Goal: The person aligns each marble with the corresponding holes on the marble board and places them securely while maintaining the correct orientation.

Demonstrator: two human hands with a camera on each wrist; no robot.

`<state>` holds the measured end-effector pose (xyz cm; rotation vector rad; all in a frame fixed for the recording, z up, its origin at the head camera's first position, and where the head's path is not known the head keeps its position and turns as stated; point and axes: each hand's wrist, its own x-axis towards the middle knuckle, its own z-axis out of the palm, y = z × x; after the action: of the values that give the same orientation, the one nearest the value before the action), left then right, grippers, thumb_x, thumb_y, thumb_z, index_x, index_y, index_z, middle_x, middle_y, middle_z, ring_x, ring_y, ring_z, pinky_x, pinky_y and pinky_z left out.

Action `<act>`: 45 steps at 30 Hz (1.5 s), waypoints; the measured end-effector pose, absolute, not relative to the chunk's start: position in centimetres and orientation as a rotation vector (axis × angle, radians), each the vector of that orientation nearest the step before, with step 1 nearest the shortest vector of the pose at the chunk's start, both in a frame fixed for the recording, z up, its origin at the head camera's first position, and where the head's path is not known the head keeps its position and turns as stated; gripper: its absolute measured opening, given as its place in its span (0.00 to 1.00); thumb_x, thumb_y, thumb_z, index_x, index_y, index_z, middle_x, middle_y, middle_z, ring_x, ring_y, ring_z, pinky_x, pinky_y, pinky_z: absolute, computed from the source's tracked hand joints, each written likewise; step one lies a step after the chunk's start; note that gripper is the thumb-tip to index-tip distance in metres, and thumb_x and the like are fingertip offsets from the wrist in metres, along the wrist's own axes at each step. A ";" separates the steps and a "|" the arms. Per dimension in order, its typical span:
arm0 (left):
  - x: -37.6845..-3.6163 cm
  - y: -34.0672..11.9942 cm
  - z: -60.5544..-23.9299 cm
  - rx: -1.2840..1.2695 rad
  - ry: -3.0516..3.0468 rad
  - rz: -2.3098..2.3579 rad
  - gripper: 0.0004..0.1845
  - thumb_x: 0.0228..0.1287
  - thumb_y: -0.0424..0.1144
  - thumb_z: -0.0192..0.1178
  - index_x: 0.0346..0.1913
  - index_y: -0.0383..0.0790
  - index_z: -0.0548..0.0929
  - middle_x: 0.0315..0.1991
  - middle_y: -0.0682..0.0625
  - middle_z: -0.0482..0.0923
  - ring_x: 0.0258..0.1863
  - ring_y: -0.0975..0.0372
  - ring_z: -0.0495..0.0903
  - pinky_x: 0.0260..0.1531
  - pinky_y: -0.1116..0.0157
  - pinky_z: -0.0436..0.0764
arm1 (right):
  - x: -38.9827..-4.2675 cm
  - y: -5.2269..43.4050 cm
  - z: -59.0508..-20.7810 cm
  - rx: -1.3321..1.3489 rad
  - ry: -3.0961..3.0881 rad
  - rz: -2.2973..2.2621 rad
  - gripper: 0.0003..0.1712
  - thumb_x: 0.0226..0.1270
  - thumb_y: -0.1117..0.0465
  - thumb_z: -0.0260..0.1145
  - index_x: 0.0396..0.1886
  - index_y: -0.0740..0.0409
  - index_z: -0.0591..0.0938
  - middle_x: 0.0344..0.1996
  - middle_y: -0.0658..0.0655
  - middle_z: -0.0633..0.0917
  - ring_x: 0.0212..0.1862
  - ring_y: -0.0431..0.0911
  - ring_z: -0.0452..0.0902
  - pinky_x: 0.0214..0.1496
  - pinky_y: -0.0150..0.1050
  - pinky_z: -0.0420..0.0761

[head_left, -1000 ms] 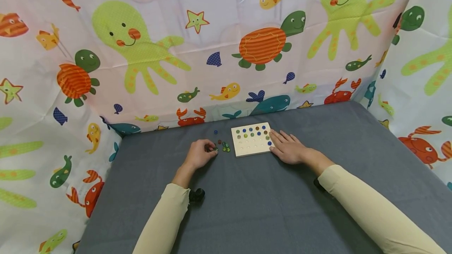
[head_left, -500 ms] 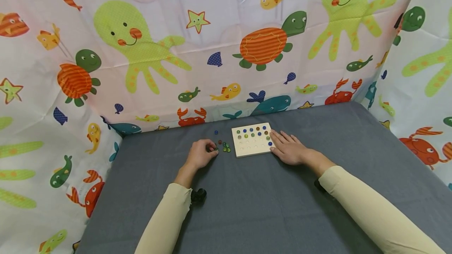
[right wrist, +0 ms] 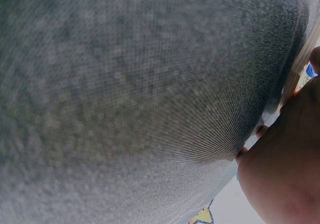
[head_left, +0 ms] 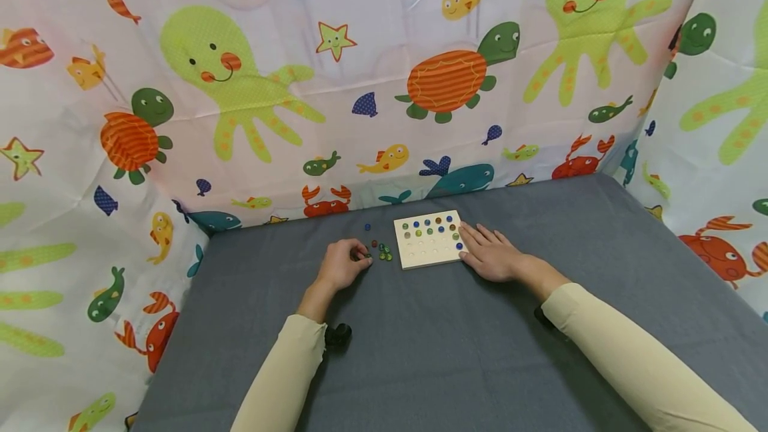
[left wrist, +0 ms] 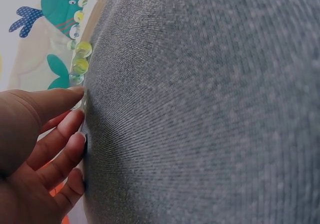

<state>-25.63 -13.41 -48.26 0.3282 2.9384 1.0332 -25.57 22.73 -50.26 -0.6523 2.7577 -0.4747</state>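
Fingers (left wrist: 62, 159) of the left hand (head_left: 341, 264) pinch a glassy marble (left wrist: 77, 105) toward the far edge of the tabletop (head_left: 414, 359), visible at the thumb in the left wrist view, nearly hidden in the head view. Loose marbles (head_left: 389, 257) lie beside, then a partly filled board (head_left: 420, 261), its rows clear only in the head view; the right hand (head_left: 493, 255), fingers straight, touches its right edge.
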 end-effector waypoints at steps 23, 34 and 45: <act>-25.0 -13.5 -47.6 0.428 2.897 1.160 0.05 0.65 0.35 0.72 0.39 0.38 0.87 0.33 0.50 0.84 0.32 0.61 0.81 0.37 0.59 0.82 | -25.6 22.8 -50.2 -0.648 2.758 -0.465 0.41 0.84 0.41 0.42 0.84 0.57 0.45 0.83 0.58 0.44 0.82 0.63 0.37 0.77 0.68 0.38; -24.7 -12.6 -47.1 0.473 2.879 1.189 0.06 0.65 0.35 0.72 0.41 0.37 0.88 0.33 0.50 0.85 0.33 0.61 0.82 0.38 0.59 0.83 | -24.4 22.3 -48.6 -0.659 2.751 -0.498 0.41 0.84 0.41 0.41 0.83 0.61 0.46 0.83 0.62 0.45 0.81 0.66 0.38 0.76 0.69 0.38; -24.7 -11.8 -46.5 0.490 2.854 1.208 0.07 0.65 0.35 0.71 0.41 0.36 0.87 0.32 0.50 0.84 0.31 0.62 0.80 0.35 0.62 0.81 | -25.1 22.6 -49.7 -0.654 2.760 -0.478 0.41 0.84 0.41 0.41 0.84 0.59 0.46 0.83 0.59 0.44 0.82 0.64 0.38 0.77 0.68 0.39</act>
<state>-24.75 -11.82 -46.53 0.4900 2.8543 1.2076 -25.07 22.58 -49.66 -0.6537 2.7603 -0.4780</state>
